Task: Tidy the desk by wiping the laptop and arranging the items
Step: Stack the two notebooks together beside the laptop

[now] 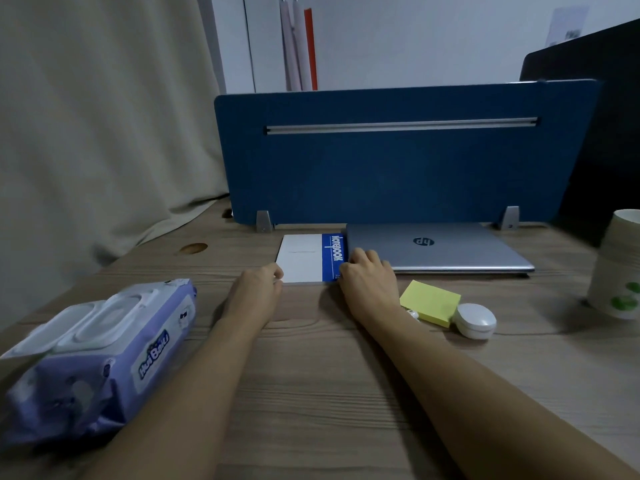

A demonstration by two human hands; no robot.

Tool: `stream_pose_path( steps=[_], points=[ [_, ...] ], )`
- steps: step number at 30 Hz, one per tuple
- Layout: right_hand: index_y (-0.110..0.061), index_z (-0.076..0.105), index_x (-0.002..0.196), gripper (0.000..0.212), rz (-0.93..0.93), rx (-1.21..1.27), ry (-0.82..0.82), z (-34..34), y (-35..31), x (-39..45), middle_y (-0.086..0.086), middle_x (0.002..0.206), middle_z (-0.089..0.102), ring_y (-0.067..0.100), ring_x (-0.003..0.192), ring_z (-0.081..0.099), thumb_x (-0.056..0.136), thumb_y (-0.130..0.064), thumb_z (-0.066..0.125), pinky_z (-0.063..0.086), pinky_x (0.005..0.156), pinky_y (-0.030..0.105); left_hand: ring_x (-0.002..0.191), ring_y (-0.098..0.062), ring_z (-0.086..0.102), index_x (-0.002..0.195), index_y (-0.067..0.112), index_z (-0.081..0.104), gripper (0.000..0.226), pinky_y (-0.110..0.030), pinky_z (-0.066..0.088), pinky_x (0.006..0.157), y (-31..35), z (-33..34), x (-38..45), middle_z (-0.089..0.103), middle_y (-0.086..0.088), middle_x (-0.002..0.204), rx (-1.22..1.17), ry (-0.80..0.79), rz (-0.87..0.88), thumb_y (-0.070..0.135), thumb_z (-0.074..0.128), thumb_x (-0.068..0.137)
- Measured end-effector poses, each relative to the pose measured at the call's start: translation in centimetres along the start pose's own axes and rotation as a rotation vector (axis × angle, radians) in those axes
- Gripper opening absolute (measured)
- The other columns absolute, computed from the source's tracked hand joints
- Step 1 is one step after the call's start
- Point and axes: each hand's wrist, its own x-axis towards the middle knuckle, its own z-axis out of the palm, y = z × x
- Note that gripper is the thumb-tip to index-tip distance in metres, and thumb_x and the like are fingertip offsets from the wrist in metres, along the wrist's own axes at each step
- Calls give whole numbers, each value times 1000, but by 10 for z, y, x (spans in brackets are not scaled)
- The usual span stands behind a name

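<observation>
A white and blue notebook [304,258] lies flat at the back of the wooden desk [311,375], right beside a closed silver laptop [440,247]. My left hand [258,284] grips the notebook's near left corner. My right hand [369,271] rests on its near right corner, fingers curled over the blue strip where it meets the laptop. A purple pack of wet wipes [100,355] lies at the near left with its lid flipped open.
A yellow sticky-note pad [431,301] and a small white round case [475,320] sit right of my right forearm. A paper cup [620,268] stands at the far right. A blue divider panel [398,161] closes the desk's back edge; a curtain hangs left.
</observation>
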Motion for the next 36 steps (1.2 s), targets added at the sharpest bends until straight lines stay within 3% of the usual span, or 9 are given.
stream_pose_path(
  steps=[5, 15, 20, 25, 28, 32, 36],
  points=[
    [-18, 63, 114, 22, 12, -3, -22, 8, 3, 14, 5, 119, 53, 24, 109, 45, 96, -29, 55, 39, 87, 37, 84, -18, 59, 114, 24, 62, 20, -29, 46, 62, -1, 11, 17, 67, -5, 102, 13, 1, -30, 21, 53, 96],
    [-17, 62, 114, 22, 32, -12, -17, 18, 6, 29, 5, 119, 53, 25, 109, 45, 97, -28, 54, 37, 85, 38, 84, -17, 57, 120, 23, 59, 24, -29, 45, 63, -3, 23, 33, 67, -6, 107, 35, 15, -41, 21, 53, 97],
    [-17, 60, 118, 27, -11, -5, -18, 7, 5, 14, 6, 121, 54, 25, 109, 46, 95, -30, 58, 40, 89, 39, 100, -20, 57, 131, 19, 54, 35, -30, 43, 73, 4, 14, 21, 60, -5, 122, 24, 28, -8, 16, 54, 96],
    [-18, 60, 119, 26, -30, -28, -12, -14, 0, -16, 5, 119, 55, 25, 109, 46, 95, -29, 56, 37, 92, 41, 102, -18, 55, 133, 20, 48, 40, -30, 41, 74, 14, 0, -8, 44, -1, 136, -4, 2, 42, 17, 54, 94],
    [-19, 62, 117, 27, -50, -57, 15, -30, -1, -41, 4, 116, 57, 26, 109, 48, 92, -30, 61, 34, 94, 43, 99, -18, 56, 132, 23, 47, 39, -36, 50, 78, 25, -9, -36, 44, 0, 134, -11, -19, 61, 19, 53, 93],
    [-21, 65, 106, 18, -26, -88, 32, -53, 10, -78, 3, 113, 61, 26, 111, 50, 91, -30, 60, 31, 99, 49, 103, -19, 56, 130, 24, 50, 38, -42, 50, 88, 51, -17, -76, 47, 2, 132, -75, -84, 133, 25, 57, 93],
    [-20, 67, 99, 19, 5, -146, 59, -74, 42, -116, 2, 108, 65, 27, 109, 53, 93, -32, 54, 35, 95, 47, 110, -11, 54, 129, 30, 51, 41, -38, 48, 95, 77, -22, -110, 50, 10, 130, -288, -185, 179, 27, 63, 90]
  ],
)
